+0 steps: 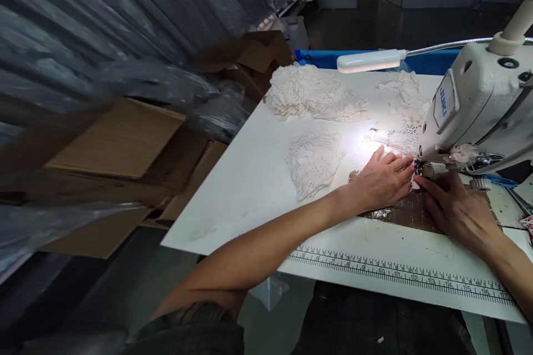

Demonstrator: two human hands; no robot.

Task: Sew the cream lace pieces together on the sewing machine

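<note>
At the needle area of a white sewing machine, both hands are on a piece of white lace fabric. My left hand lies palm down on the lace, its fingers stretched toward the presser foot. Just right of the foot, my right hand has its front fingers at the lace's edge and the others curled under; the exact grip is partly hidden. A brown plate shows beneath the hands. A separate lace piece lies flat to the left of my left hand.
A heap of lace sits at the table's back left. A lamp on a bendable neck hangs over the work. A ruler strip runs along the table's front edge. Cardboard boxes stand left of the table; blue scissors-like handles lie at right.
</note>
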